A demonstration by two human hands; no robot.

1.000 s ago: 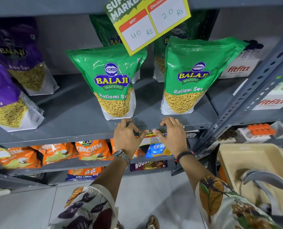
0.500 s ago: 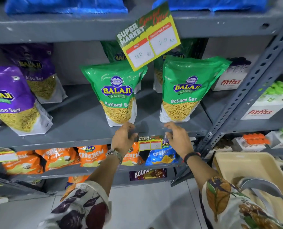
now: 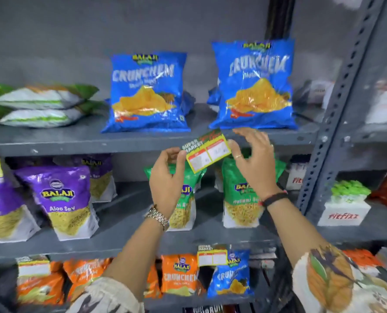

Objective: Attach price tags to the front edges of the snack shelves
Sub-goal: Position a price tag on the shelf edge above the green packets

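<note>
Left hand [image 3: 166,177]: fingers curled, pinching the lower-left corner of a tilted price tag [image 3: 207,151]. Right hand [image 3: 253,158]: fingers spread, thumb touching the tag's right edge. Tag: yellow-bordered, marked "SUPER MARKET", held against the front edge of the grey shelf [image 3: 86,143] at fingertip level. Above the hands: two blue Crunchem bags [image 3: 148,93]. Behind the wrists: green Ratlami Sev pouches [image 3: 244,197]. Left of the left hand: purple Aloo Sev pouches [image 3: 63,199]. Below the forearms: a second tag [image 3: 212,256] hanging on a lower shelf edge.
</note>
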